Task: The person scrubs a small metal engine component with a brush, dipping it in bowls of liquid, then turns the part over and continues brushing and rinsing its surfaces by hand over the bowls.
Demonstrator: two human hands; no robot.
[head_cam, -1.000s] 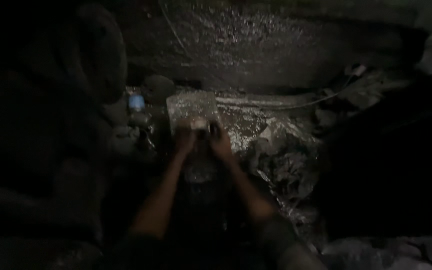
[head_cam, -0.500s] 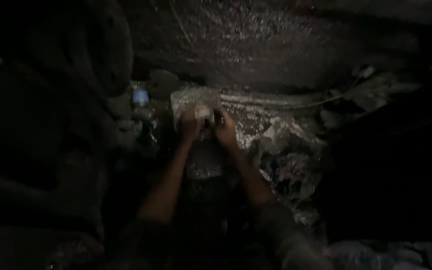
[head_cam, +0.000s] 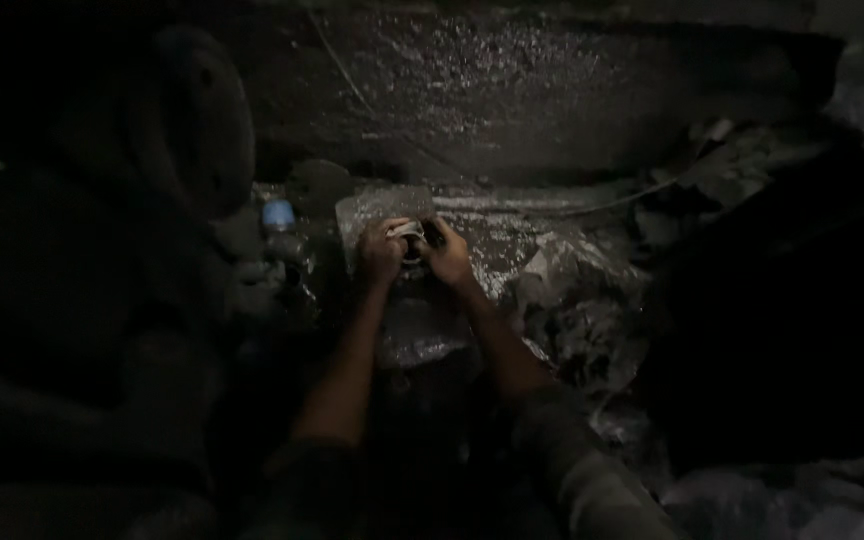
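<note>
The scene is very dark. My left hand (head_cam: 382,250) and my right hand (head_cam: 449,254) meet close together over a small pale round object (head_cam: 410,238), both closed around it. What the object is cannot be made out. Under the hands lies a grey, shiny flat sheet (head_cam: 422,330) that runs back toward me between my forearms. A grey slab-like block (head_cam: 377,205) stands just behind the hands.
A bottle with a blue cap (head_cam: 278,218) stands left of the hands. A large dark round shape (head_cam: 197,120) looms at the upper left. Crumpled grey material and debris (head_cam: 582,310) lie to the right. A dusty dark wall (head_cam: 552,100) with a thin cable (head_cam: 612,205) runs behind.
The view has shifted slightly; my hands stay together on the small pale object, with only small finger movements around it.
</note>
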